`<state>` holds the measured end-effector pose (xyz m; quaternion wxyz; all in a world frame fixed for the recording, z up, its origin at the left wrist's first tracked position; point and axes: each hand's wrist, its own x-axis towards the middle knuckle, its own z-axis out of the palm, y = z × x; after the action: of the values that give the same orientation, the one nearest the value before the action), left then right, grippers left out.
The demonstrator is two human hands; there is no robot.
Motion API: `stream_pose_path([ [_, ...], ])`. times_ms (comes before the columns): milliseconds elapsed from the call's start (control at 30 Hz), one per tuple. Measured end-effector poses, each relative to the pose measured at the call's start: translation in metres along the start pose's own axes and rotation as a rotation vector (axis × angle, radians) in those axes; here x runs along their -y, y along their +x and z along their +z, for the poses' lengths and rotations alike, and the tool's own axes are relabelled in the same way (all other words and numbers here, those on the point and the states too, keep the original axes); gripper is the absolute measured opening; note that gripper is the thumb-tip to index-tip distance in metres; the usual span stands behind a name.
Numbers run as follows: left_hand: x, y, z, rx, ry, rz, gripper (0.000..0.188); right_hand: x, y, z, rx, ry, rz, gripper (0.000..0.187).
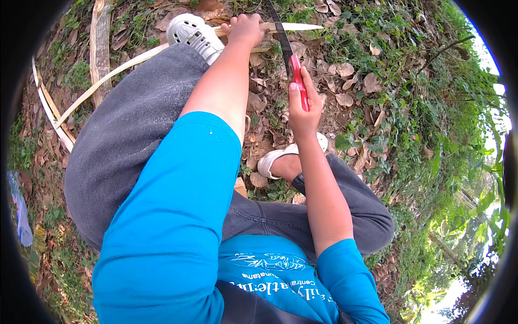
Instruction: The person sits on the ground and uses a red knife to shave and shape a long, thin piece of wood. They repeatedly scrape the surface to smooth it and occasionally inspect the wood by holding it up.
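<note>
Cream-coloured wood, smooth and narrow, forms the strip (303, 26), its free end tapering to a point just right of the left hand (245, 32), over leaf-strewn ground beside a white, perforated shoe (202, 39). That hand's fingers are curled around the strip. The right hand (306, 105) is wrapped around the glossy handle of a red-handled tool (296, 69), its thumb along the side; the slim, dark, gently curved blade (282, 38) crosses the strip, though I cannot tell whether they touch. From the shoe leftward, a bowed, pale length (124, 65) crosses a rough, flat plank (100, 38). Dry, curled brown leaves (344, 100) and faded grey trousers (140, 124) surround them.
</note>
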<state>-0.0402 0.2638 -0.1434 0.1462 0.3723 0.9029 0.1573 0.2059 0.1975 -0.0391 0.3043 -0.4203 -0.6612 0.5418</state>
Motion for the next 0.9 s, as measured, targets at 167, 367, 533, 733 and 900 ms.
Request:
stream_pose_path([
  [167, -0.01, -0.009, 0.006, -0.043, 0.025, 0.015, 0.041, -0.043, -0.022, -0.014, 0.038, -0.086, 0.03, 0.057],
  [367, -0.009, -0.013, 0.006, -0.056, 0.118, 0.03, 0.036, -0.03, -0.023, -0.02, 0.066, -0.095, 0.041, 0.056],
  [533, -0.017, -0.031, -0.025, 0.116, 0.142, 0.1, 0.028, -0.008, -0.029, -0.043, 0.083, -0.11, 0.081, 0.054],
  [733, -0.013, -0.036, -0.029, 0.081, 0.188, 0.188, 0.029, -0.002, -0.029, -0.047, 0.114, -0.142, 0.109, 0.057],
  [900, -0.015, -0.039, -0.029, 0.107, 0.237, 0.22, 0.027, -0.014, -0.036, -0.045, 0.084, -0.11, 0.077, 0.057],
])
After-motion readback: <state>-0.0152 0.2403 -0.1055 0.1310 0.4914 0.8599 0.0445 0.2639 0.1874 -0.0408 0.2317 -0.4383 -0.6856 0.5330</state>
